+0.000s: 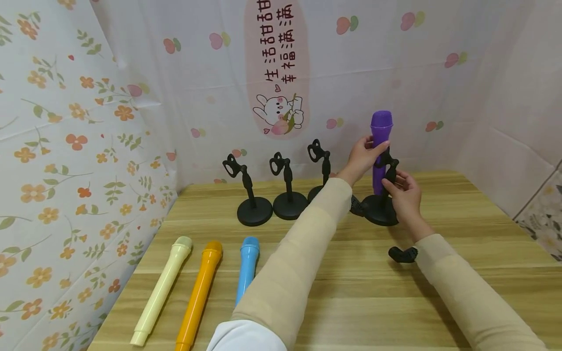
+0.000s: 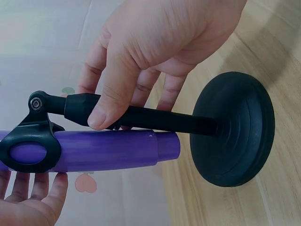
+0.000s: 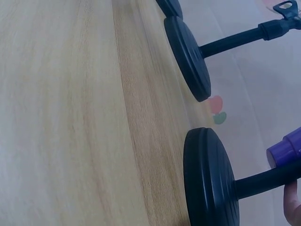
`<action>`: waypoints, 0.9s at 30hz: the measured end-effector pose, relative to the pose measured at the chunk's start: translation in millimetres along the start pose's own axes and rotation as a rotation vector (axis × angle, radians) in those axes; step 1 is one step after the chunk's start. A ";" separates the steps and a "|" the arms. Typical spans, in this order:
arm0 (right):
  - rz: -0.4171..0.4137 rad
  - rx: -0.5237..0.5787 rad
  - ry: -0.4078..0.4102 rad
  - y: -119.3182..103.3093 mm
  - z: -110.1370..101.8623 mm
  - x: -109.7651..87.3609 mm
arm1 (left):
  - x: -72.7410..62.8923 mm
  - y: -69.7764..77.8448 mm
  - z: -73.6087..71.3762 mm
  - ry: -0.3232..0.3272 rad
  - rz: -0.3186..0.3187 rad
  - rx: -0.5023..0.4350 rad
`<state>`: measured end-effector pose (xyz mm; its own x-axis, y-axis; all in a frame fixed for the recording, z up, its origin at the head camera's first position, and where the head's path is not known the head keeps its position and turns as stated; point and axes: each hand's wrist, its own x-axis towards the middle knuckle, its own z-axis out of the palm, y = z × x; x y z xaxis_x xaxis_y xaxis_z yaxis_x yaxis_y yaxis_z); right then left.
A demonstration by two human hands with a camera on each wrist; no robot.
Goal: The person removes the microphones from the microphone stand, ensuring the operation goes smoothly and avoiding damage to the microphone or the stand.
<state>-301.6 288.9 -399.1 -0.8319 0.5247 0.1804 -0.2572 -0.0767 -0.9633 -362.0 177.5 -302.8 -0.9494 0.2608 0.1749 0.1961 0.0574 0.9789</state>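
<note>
A purple microphone (image 1: 381, 127) stands upright in the clip of a black desktop stand (image 1: 378, 213) at the right. My left hand (image 1: 362, 157) grips the microphone's upper body, with the thumb across its front. My right hand (image 1: 407, 196) holds the stand's pole between thumb and fingers. In the left wrist view the clip (image 2: 30, 146) wraps round the purple tube, whose lower end hangs beside the pole, apart from the round base (image 2: 235, 129). Only a finger (image 3: 292, 207) of a hand shows in the right wrist view.
Three more black stands, one of them the left stand (image 1: 254, 211), are lined up near the wall. Cream (image 1: 162, 290), orange (image 1: 199, 295) and blue (image 1: 248, 265) microphones lie on the wooden table (image 1: 351, 302). A small black piece (image 1: 403, 254) is by my right wrist.
</note>
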 end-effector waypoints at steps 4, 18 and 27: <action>0.000 -0.012 0.015 0.4 1.4 -0.2 | 0.1 0.2 0.5 0.028 -0.015 0.016; 0.044 -0.046 0.013 -1.7 -1.4 1.5 | 0.9 0.5 1.9 0.069 -0.001 0.032; 0.010 -0.025 -0.032 -5.9 -1.2 -0.4 | -2.1 0.6 -4.0 0.051 -0.002 -0.022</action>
<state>-299.1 290.2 -393.7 -0.8498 0.4967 0.1763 -0.2365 -0.0605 -0.9698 -360.9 173.1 -302.1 -0.9613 0.2109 0.1774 0.1892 0.0370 0.9812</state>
